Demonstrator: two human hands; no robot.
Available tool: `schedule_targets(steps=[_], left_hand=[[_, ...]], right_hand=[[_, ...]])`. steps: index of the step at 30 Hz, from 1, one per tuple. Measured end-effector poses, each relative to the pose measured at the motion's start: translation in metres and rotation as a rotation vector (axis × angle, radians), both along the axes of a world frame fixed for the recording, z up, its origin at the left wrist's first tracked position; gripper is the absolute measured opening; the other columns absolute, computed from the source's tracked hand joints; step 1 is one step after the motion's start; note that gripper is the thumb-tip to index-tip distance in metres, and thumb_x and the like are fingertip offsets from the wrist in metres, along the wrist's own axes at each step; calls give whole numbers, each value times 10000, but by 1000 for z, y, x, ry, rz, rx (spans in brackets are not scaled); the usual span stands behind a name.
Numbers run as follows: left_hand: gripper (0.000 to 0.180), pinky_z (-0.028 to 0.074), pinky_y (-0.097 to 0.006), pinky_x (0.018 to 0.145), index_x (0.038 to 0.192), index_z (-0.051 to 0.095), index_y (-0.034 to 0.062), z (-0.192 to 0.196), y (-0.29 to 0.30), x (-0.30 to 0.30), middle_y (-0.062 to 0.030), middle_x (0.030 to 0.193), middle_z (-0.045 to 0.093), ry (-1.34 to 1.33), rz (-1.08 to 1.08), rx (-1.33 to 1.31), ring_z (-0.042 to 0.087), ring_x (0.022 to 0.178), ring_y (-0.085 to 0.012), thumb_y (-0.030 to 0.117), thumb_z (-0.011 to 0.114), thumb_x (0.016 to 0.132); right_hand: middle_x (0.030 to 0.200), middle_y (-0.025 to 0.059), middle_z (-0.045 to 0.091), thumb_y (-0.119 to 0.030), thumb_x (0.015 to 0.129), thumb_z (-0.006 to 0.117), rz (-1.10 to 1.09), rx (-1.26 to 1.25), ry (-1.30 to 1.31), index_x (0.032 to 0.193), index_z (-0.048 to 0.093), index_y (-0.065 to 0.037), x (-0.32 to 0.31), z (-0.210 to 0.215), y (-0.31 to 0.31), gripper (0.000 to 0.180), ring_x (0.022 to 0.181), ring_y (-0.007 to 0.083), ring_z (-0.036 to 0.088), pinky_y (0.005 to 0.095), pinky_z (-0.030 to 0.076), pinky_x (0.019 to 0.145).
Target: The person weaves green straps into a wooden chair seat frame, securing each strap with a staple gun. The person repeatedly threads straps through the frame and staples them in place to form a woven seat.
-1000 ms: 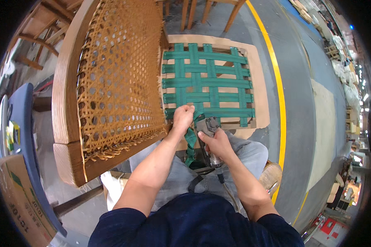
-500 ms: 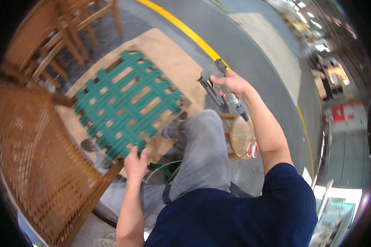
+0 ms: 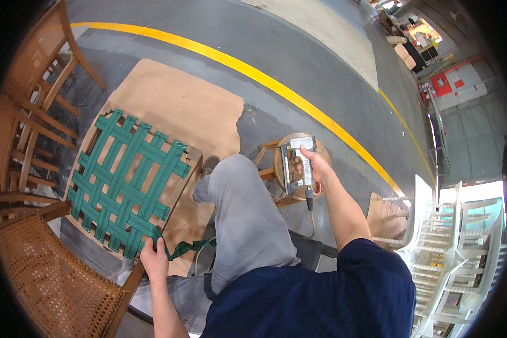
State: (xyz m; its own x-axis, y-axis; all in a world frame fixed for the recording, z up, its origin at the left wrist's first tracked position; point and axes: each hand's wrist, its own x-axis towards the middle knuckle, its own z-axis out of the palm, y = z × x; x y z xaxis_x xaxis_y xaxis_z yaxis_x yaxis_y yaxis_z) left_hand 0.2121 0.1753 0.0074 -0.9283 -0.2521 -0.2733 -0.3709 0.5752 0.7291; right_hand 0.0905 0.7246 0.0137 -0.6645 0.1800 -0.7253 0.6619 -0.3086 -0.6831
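Observation:
Green webbing (image 3: pixel 121 174) is woven in a lattice across a wooden seat frame (image 3: pixel 190 160) at the left. My left hand (image 3: pixel 155 260) is closed on the loose green webbing strap (image 3: pixel 180 249) at the frame's near corner, thumb up. That strap trails from the hand toward my knee. On the right, my right hand (image 3: pixel 316 168) grips an air stapler (image 3: pixel 304 149) by its handle. The stapler is over the top of a small round wooden stool (image 3: pixel 323 147); whether it touches the stool I cannot tell. A thin hose (image 3: pixel 312 225) runs down from the tool.
A brown cardboard sheet (image 3: pixel 177 98) lies under the frame. Wooden chairs (image 3: pixel 50 107) stand at far left, and a woven cane panel (image 3: pixel 56 276) is close on my left. White slatted chair frames (image 3: pixel 445 259) are stacked at right. A yellow line (image 3: pixel 253 79) crosses the grey floor.
The head view has turned. My right hand has brought the stapler from open floor to over the round stool. My left hand stays at the frame's near corner.

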Motion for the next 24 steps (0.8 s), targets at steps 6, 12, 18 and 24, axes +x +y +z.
schedule_targets(steps=[6,12,18,24], left_hand=[[220,457,-371,686,905,587,-39,-9,20,9,-131,792,659,77,52,150,559,690,-223,157,646,986],[173,515,-306,763,1120,664,1,-13,21,13,-39,940,709,-84,389,807,682,872,-162,132,616,1019],[254,562,-361,874,1201,630,-34,7,-10,10,-102,1108,686,-39,519,1207,717,959,-240,124,633,1001],[252,582,-293,763,1175,639,-43,20,-35,3,-113,988,733,-23,514,1263,727,914,-198,154,601,1022]], right_hand=[[891,207,742,-595,882,705,480,1153,-174,927,746,17,2,4,16,616,892,338,729,473,542,811],[1084,216,736,-486,863,712,601,1421,-271,1141,732,-68,31,21,39,502,1051,397,697,471,540,944],[1260,178,692,-163,731,789,560,1186,-238,1469,497,-83,85,0,43,798,1152,322,679,391,530,971],[1217,144,692,-52,900,695,285,891,163,1447,464,64,87,25,75,605,1090,189,659,332,529,899]])
